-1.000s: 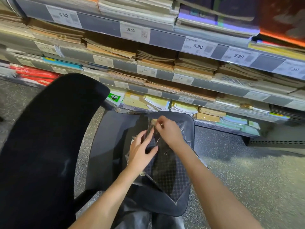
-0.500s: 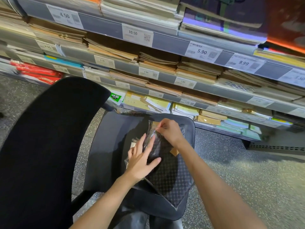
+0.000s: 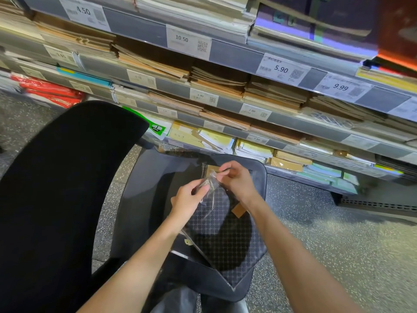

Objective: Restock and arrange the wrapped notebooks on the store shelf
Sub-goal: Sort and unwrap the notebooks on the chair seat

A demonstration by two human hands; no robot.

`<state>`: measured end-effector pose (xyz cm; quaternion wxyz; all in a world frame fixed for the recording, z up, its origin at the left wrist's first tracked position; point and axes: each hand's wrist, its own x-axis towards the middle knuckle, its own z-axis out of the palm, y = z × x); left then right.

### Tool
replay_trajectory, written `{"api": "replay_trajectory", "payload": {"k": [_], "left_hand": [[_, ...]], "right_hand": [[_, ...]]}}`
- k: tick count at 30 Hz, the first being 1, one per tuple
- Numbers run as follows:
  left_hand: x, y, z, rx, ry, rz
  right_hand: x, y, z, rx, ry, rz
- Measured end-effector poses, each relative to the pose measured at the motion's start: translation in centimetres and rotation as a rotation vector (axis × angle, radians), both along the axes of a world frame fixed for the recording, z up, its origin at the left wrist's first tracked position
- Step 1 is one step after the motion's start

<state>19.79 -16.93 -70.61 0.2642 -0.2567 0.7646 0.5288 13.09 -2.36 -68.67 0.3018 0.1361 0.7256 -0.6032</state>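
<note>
A dark notebook with a diamond grid pattern (image 3: 222,236) lies in a clear plastic wrapper on the seat of a grey chair (image 3: 144,199). My left hand (image 3: 188,199) pinches the crumpled top of the clear plastic wrapper (image 3: 211,184). My right hand (image 3: 237,180) pinches the same wrapper end from the other side, fingertips almost touching the left hand. A small brown tag (image 3: 238,210) shows on the notebook. The shelves (image 3: 234,55) ahead carry stacks of brown, white and coloured notebooks behind price labels.
The chair's black backrest (image 3: 58,199) fills the left foreground. Speckled grey floor (image 3: 338,233) spreads to the right. Yellow and kraft notebooks (image 3: 255,150) crowd the lowest shelf just beyond the seat. Red packs (image 3: 49,91) lie at the far left.
Both hands have closed in on the wrapper's top end. My left hand went from lying flat on the notebook to pinching the plastic.
</note>
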Motion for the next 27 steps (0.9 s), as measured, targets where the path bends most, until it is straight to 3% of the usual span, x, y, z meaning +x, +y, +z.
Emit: {"api": "replay_trajectory", "payload": {"k": [4,8,12,16,18,23,27], "left_hand": [[-0.4,0.1,-0.3,-0.005,-0.005,-0.004],[-0.5,0.7,-0.5,-0.103,0.031,-0.021],[-0.5,1.0,0.0,-0.119,0.053,-0.011],[0.1,1.0,0.3,-0.036,0.077,-0.041],[0.3,0.6,0.1,0.023,0.071,-0.028],[-0.2,-0.4,-0.8,0.080,-0.007,-0.081],[-0.8,0.6,-0.2,-0.047,0.006,-0.008]], "right_hand": [[0.3,0.2,0.1,0.018,-0.111,0.075],[0.6,0.0,0.2,0.068,-0.092,0.173],[0.1,0.0,0.3,0.020,-0.099,0.019],[0.3,0.1,-0.2,0.105,-0.212,-0.290],[0.1,0.4,-0.5,0.109,-0.248,-0.328],[0.2,2.1,0.2,0.019,-0.202,-0.122],[1.5,3.9,0.8,0.047,-0.106,-0.051]]}}
